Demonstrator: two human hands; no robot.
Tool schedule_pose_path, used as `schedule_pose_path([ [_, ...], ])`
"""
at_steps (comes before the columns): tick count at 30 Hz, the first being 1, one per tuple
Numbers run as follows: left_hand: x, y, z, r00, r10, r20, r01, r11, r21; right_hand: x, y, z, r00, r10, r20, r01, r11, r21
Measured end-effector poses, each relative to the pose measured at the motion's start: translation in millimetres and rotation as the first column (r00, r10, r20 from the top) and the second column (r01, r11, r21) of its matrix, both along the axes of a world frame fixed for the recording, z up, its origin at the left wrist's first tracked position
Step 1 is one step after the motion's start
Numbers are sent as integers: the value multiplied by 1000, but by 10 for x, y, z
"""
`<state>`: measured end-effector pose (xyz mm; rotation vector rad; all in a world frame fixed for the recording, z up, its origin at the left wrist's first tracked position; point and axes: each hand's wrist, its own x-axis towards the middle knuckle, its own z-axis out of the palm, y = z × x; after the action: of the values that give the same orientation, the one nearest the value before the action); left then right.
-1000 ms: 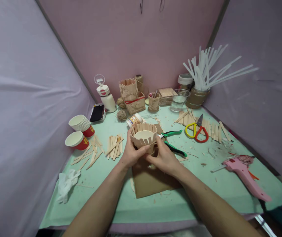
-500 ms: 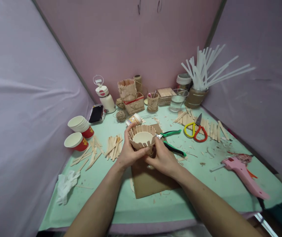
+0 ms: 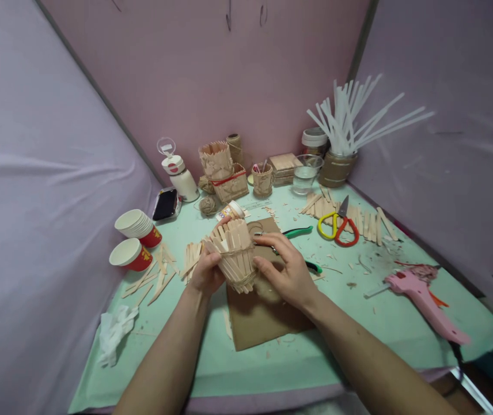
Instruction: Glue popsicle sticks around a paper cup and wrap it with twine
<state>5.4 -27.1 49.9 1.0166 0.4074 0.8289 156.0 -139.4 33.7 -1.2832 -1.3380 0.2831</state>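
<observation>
A cup covered in wooden sticks, with twine wound round its middle and near its base, is tilted on its side above a brown board. My left hand grips it from the left, thumb on the sticks. At its right side, my right hand has thumb and forefinger apart, the fingertips close to the sticks; whether they touch is hard to tell. Green-handled pliers lie partly hidden behind my right hand. Loose sticks lie just left of the cup.
Red paper cups and a crumpled tissue are on the left. To the right lie scissors, more sticks and a pink glue gun. Behind stand a white bottle, stick-covered containers and a water bowl.
The stick-covered cup has been tipped from upright onto its side, so its outer wall and twine now show. My right hand has loosened from it and its fingers have spread.
</observation>
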Motion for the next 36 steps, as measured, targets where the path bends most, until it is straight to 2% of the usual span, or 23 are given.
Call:
schedule_pose_path([
  [5, 16, -6, -36, 1000, 6, -18, -6, 1000, 3, -38, -20, -10, 996, -22, 84, 16, 997, 76],
  [21, 24, 6, -85, 999, 25, -36, -24, 999, 33, -48, -42, -4, 994, -3, 113, -12, 991, 132],
  [31, 47, -25, -92, 997, 9, -74, -5, 999, 45, -21, 3, -1, 1000, -17, -19, 18, 999, 48],
  [36, 38, -59, -74, 999, -30, -29, 31, 998, 47, -16, -19, 21, 999, 17, -32, -15, 998, 68],
])
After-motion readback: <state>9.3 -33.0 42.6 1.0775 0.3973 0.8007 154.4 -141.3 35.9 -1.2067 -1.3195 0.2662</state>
